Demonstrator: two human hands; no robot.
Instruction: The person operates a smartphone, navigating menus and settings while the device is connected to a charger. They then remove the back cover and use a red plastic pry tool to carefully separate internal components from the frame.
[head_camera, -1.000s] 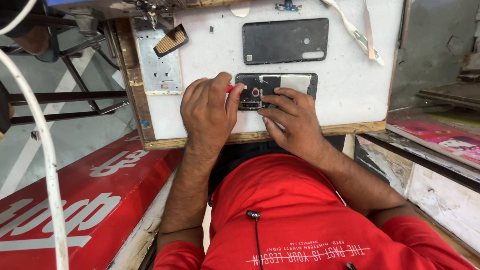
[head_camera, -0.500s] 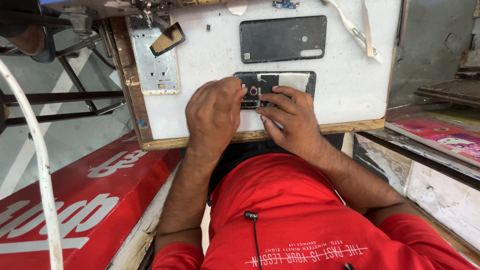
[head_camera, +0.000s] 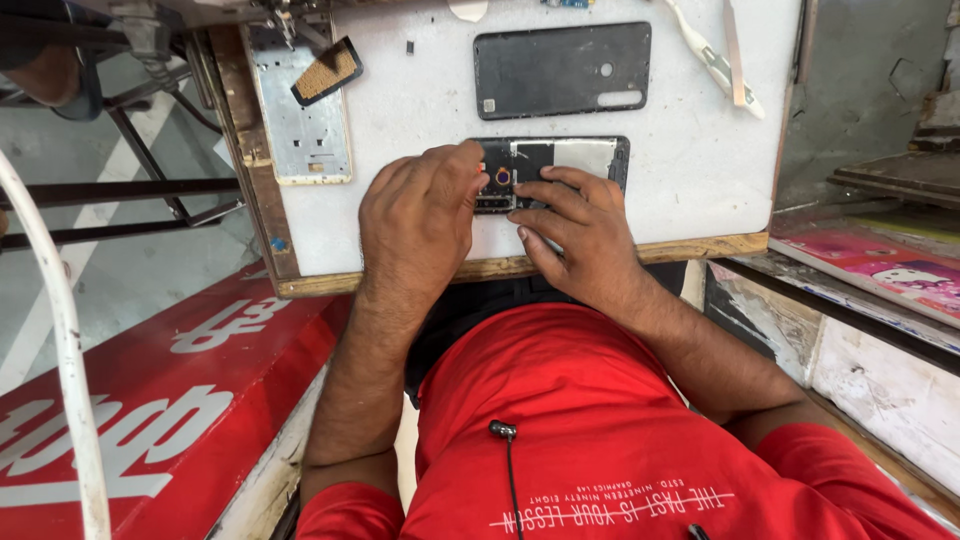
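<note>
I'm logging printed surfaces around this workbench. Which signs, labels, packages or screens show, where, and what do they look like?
Red signboard: lower left, below the bench, slanted, large white lettering.
Pink printed sheet: right edge, on a shelf, flat, pink with pale patches.
Shirt print: bottom centre, white lines on red.
No lit screens.

Both hands' fingers (head_camera: 470, 160) on the opened phone (head_camera: 560, 165).

A dark phone back cover (head_camera: 562, 70) and metal plate (head_camera: 303, 115) lie on the white worktop (head_camera: 420, 100).
</note>
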